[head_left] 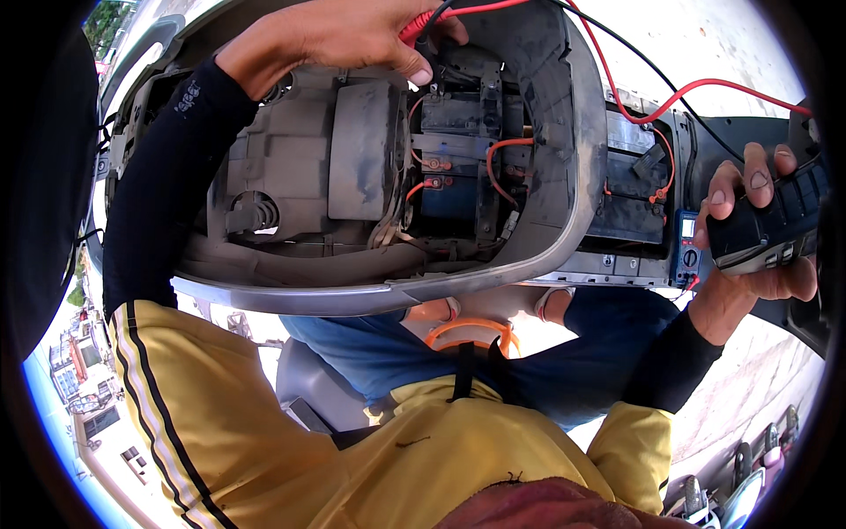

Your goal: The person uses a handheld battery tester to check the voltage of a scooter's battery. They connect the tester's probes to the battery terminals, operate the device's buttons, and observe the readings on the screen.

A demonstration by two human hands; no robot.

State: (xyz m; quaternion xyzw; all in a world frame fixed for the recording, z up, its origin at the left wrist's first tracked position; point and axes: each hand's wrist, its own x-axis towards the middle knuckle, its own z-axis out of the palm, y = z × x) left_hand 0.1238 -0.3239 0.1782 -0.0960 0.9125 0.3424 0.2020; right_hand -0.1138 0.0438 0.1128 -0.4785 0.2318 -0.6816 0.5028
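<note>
The scooter underseat shell (291, 176) is grey moulded plastic, matt, dusty and scuffed, with a smoother, faintly shiny rim. Inside it, the battery (449, 150) has a dark, translucent plastic case, grimy. The red test lead (670, 97) beside it is glossy rubbery insulation. The black switch housing (767, 229) is smooth satin plastic. The sleeves (167, 176) are matt black knit cloth.
</note>
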